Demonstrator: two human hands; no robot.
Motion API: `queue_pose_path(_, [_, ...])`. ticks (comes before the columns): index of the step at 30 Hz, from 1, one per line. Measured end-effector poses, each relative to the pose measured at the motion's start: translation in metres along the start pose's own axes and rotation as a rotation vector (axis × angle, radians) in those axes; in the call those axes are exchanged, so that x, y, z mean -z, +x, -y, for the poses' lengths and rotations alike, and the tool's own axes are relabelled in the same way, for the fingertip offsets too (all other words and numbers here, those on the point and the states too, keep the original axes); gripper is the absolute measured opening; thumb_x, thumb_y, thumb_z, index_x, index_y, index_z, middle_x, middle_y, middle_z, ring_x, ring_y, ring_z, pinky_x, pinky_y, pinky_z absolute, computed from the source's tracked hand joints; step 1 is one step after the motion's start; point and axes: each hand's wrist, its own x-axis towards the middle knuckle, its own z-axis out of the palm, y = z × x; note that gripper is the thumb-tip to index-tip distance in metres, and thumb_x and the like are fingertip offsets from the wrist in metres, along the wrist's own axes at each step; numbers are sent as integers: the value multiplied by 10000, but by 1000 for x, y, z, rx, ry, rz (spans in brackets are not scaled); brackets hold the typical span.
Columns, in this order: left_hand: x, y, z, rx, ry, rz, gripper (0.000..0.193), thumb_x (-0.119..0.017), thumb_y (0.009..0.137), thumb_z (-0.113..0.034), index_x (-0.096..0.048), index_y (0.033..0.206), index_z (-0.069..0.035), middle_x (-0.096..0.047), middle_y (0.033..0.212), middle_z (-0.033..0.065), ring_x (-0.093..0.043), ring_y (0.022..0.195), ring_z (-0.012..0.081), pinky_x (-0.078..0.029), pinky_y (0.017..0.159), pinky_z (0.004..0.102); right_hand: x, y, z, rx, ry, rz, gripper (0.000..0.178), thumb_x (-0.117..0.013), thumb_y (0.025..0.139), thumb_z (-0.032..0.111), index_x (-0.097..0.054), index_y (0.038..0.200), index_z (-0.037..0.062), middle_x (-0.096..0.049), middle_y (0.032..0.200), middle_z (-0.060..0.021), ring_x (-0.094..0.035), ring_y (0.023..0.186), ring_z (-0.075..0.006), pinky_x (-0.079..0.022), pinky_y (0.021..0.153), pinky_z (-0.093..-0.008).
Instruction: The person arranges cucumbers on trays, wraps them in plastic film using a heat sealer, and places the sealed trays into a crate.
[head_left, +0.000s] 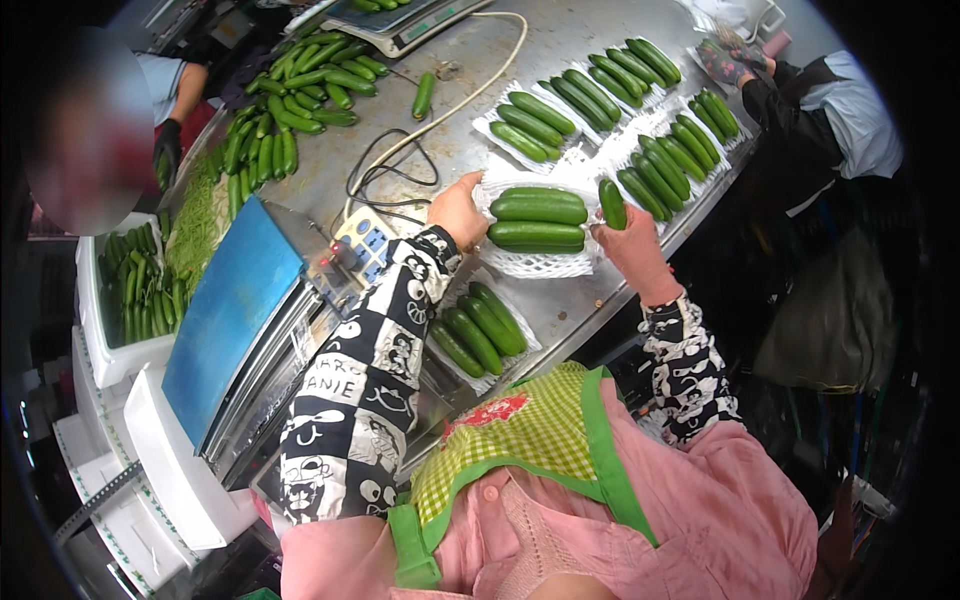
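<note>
Directly before me lies a white tray with foam netting [545, 265], bearing three green cucumbers [538, 208] side by side. My left hand [457, 212] grips the tray's left edge, its fingertips partly hidden. At the tray's right end, my right hand [632, 252] is closed around the lower end of a single cucumber [611, 203], which points up and away from me. Closer to my body, another white tray holds several cucumbers [478, 328].
Filled cucumber trays [528, 126] stand in rows at the far right. Loose cucumbers [290, 95] pile up at the far left, near a scale [405, 28]. A power strip [365, 245] with cables and a blue-topped machine [235, 310] sit left. Co-workers stand at both sides.
</note>
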Motion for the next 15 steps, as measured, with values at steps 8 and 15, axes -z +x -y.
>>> queue_pose_path(8, [165,-97,23,82,-368,-72,646,-548,773,57,-487,1415,23,-650,673,72,-651,484,189,-558,428,335,-70,1,152,191,91,370,145,-670,822,102,-563,784,13,-499,616,31,-440,543,-50,-358,477,-262])
queue_pose_path(15, [274,-223,133,311,-404,-307,649,-537,802,91,-440,1442,54,-636,727,83,-654,474,216,-569,422,361,-234,-21,232,294,209,798,148,-706,778,88,-574,778,22,-521,615,35,-458,506,-49,-341,455,-246])
